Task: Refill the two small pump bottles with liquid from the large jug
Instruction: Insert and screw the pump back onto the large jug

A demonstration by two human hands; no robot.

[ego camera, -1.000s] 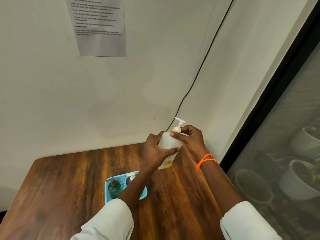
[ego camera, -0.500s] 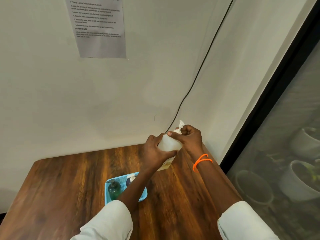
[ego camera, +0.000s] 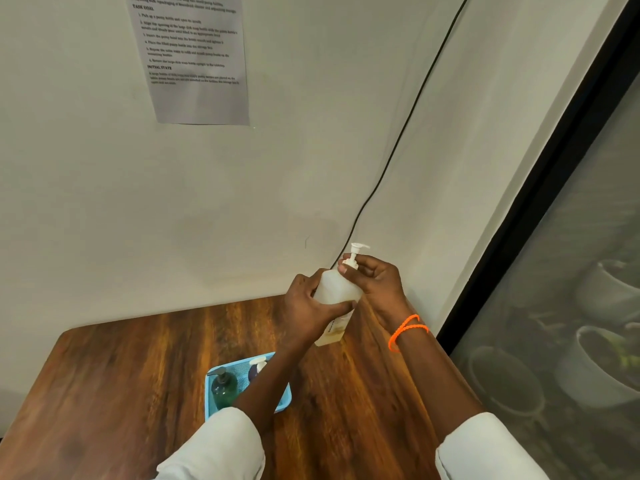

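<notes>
I see the translucent white plastic bottle with a pump top (ego camera: 335,289) held above the brown wooden table (ego camera: 121,375): left hand (ego camera: 306,311) wraps its body, right hand (ego camera: 375,285) fingers pinch the pump collar. It looks light (nearly empty), smooth, likely slippery; I'd grip mid-body.

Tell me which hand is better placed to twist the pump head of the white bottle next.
Right. The right hand already pinches the pump collar, while the left hand grips the white bottle body, steadying it above the table.
</notes>
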